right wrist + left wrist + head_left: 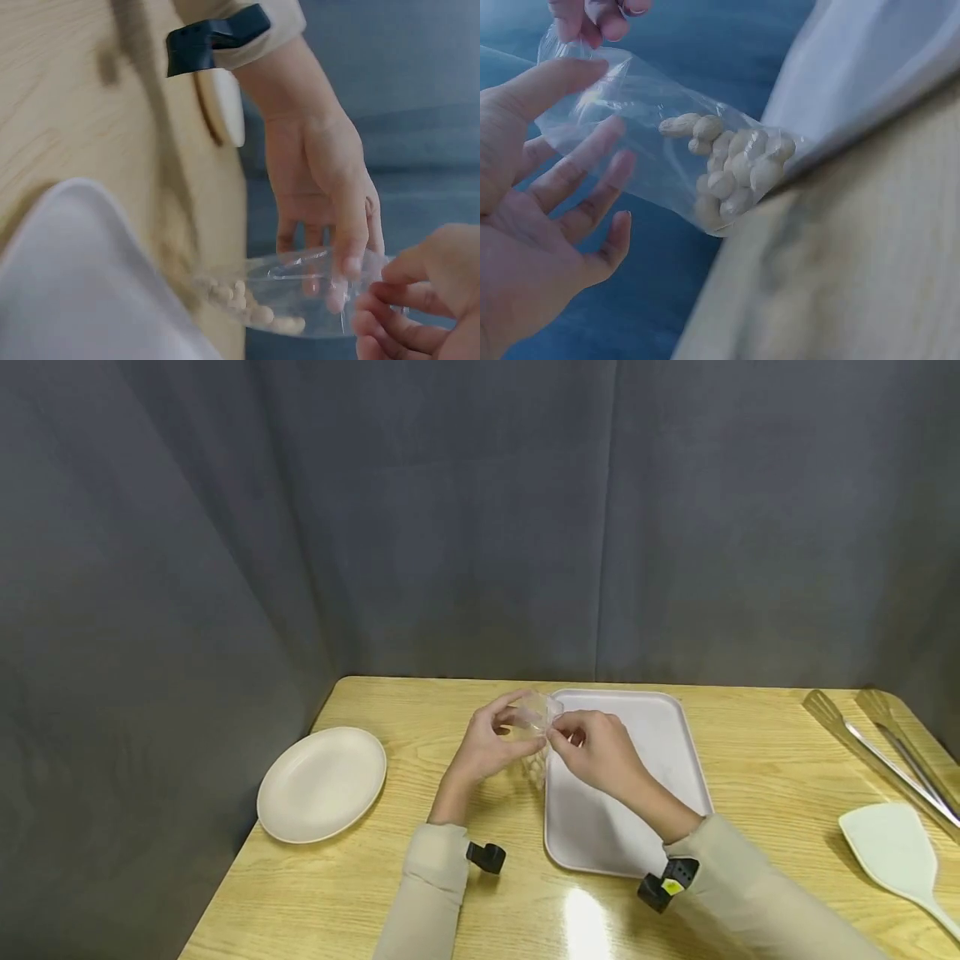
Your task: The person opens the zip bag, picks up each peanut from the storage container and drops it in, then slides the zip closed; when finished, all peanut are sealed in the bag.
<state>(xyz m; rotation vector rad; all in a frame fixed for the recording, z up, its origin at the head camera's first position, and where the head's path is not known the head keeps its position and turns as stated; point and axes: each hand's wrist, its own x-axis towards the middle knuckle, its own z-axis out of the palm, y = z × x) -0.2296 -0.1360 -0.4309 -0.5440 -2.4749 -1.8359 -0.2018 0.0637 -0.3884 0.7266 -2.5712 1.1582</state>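
Note:
A clear plastic bag (656, 112) hangs tilted between my hands, over the left edge of a pale tray (622, 852). Unshelled peanuts (742, 165) have gathered in its low end. My left hand (487, 747) holds the bag near its upper end, the thumb on one side and the fingers (592, 202) behind, seen partly through the film. With thumb and fingertips, my right hand (596, 747) pinches the rim of the bag's upper end. In the right wrist view, both hands meet close together at that end.
To the left lies a cream plate (322, 785). On the right are a pale green spatula (892, 847) and two metal utensils with slotted heads, one of them a slotted turner (828, 710). A dark curtain (465, 527) hangs behind the wooden table (450, 693).

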